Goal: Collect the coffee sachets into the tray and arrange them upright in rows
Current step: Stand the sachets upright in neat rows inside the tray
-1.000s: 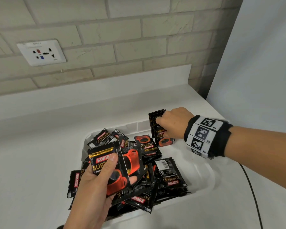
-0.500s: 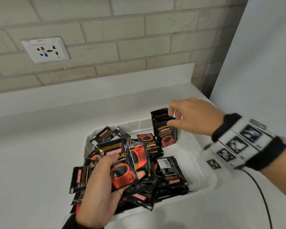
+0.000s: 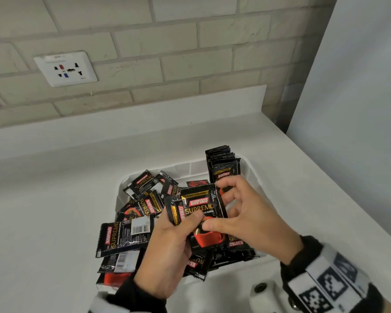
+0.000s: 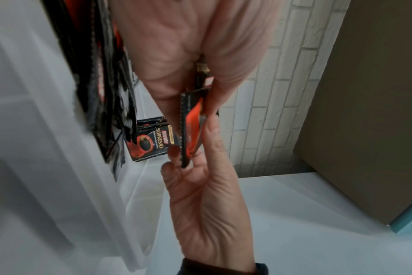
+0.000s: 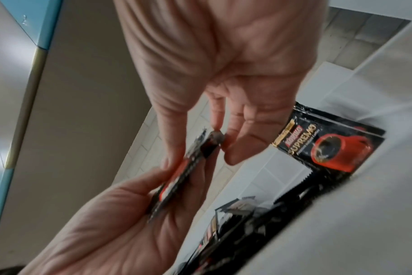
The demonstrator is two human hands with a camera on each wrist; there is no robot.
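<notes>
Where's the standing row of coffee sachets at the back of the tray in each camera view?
Head: the upright row of sachets stands in the tray's far right corner, just beyond the right hand.
Left wrist: middle left, beside the left hand's fingers.
Right wrist: right of centre, past the fingertips.
Shared landmark: the sachet pinched between both hands.
</notes>
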